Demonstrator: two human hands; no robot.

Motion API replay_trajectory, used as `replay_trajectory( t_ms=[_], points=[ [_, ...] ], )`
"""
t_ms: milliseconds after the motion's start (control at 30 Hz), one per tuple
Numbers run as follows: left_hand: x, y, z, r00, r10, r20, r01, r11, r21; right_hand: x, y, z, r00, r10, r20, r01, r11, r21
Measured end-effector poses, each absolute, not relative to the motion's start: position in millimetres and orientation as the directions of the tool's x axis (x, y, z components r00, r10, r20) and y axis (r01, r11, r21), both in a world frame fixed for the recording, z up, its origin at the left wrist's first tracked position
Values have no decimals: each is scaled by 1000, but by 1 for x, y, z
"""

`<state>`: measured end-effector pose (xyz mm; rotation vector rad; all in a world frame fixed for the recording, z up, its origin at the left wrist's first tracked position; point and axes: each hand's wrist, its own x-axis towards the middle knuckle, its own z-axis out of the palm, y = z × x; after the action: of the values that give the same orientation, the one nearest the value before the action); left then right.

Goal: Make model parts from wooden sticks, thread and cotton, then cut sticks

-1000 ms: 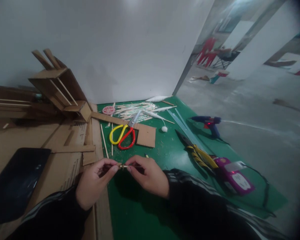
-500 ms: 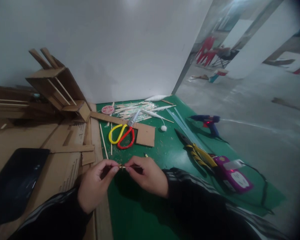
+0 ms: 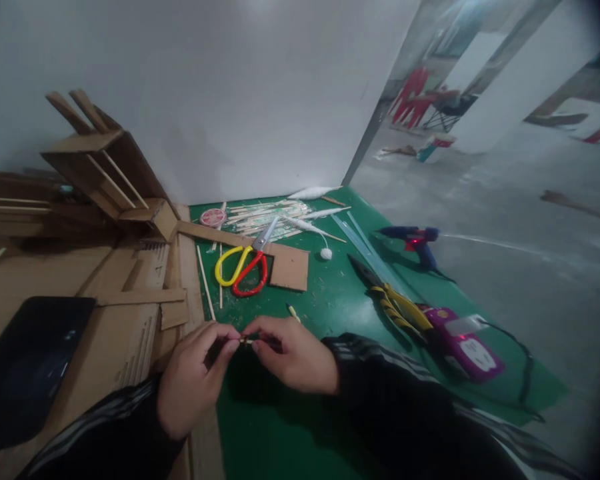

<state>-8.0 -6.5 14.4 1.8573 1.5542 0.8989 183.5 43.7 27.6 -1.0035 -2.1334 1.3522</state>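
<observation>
My left hand (image 3: 195, 377) and my right hand (image 3: 297, 355) meet low in the middle of the view, fingertips almost touching. Both are closed in a pinch on a small, thin stick-like piece (image 3: 248, 341), pale with a darker bit; fingers cover most of it. Just beyond the right hand lies a short pencil-like stub (image 3: 293, 312). Past the hands rest scissors (image 3: 250, 270) with one yellow and one red handle, next to a square of cardboard (image 3: 289, 269). Thin wooden sticks (image 3: 206, 283) lie to the left of the scissors.
At left stands a cardboard structure (image 3: 107, 177) beside a dark tablet-like slab (image 3: 33, 367). On the green table (image 3: 275, 433), pliers (image 3: 387, 300), a blue glue gun (image 3: 414, 239), clear glue sticks (image 3: 365, 250) and a purple power strip (image 3: 463, 343) lie right. Bundled sticks (image 3: 260, 217) lie behind.
My fingertips have drawn closer together around the small piece, the right fingers shifting slightly left. The whole view has shifted a little; the tools lie as before.
</observation>
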Motion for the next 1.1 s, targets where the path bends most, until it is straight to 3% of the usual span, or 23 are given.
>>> replay_trajectory(
  t_ms=[333, 567, 933, 1100],
  points=[
    [1, -14, 15, 216, 867, 449, 752, -442, 490, 170, 21, 34, -524, 851, 10, 450, 287, -846],
    [-5, -9, 15, 115, 893, 436, 762, -361, 538, 174, 20, 38, -531, 832, 160, 387, 406, -828],
    [-10, -6, 22, 466, 690, 553, 773, -622, 124, 172, 17, 36, -534, 831, 158, 413, 420, -808],
    [-8, -7, 23, 472, 671, 571, 781, -619, 82, 167, 7, 35, -493, 860, 132, 479, 395, -784]
  ],
)
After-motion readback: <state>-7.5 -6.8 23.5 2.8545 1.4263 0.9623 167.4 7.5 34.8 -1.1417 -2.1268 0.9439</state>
